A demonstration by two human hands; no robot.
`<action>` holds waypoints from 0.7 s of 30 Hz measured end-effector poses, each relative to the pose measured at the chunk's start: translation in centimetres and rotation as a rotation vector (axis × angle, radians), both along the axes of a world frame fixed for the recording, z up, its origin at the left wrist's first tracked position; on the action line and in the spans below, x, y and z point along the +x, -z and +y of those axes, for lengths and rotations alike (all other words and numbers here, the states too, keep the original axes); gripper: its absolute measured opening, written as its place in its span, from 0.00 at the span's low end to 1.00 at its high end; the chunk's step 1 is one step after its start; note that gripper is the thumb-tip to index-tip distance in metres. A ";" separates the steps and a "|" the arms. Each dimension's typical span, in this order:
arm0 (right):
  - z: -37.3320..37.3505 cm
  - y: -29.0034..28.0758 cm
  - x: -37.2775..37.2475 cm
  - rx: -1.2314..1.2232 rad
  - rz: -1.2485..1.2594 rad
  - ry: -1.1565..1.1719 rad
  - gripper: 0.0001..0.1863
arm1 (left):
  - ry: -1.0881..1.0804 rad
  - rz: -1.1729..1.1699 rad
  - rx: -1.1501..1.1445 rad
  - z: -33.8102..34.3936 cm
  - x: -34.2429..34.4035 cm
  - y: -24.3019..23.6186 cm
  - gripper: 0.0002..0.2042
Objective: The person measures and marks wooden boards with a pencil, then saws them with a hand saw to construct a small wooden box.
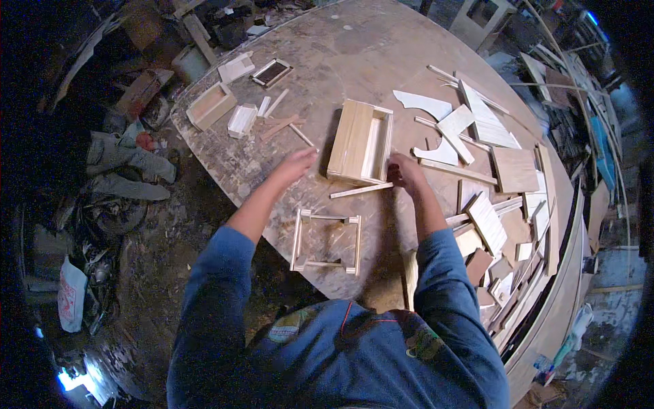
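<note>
A pale wooden box (352, 140) sits on the table in front of me, its open compartment along the right side. My left hand (298, 165) is left of it, its fingertips closed at the near end of a thin wooden strip (303, 137). Beside the box's near right corner is my right hand (407, 170), its fingers curled in shadow; whether they grip anything is unclear. Another wooden strip (361, 191) lies along the box's near end, one tip close to my right hand. Nearer to me stands a small open frame (328, 264) of wooden bars.
At the far left are an open wooden tray (210, 107), a small dark-bottomed frame (272, 73) and a ridged block (242, 120). Boards, curved white cutouts (424, 104) and offcuts crowd the right side. The worktable's left edge (216, 183) drops to a cluttered floor.
</note>
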State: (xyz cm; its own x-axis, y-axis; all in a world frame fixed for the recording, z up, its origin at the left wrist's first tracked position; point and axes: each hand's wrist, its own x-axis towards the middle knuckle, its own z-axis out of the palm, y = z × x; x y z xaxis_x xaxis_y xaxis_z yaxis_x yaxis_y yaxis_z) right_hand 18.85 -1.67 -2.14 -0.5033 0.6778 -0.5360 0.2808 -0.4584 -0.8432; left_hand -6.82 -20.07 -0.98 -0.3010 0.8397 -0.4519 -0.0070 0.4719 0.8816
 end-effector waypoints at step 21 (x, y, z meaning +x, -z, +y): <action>-5.9 0.1 6.9 1.141 -0.167 -0.215 0.03 | -0.028 -0.016 0.063 4.6 2.1 2.2 0.23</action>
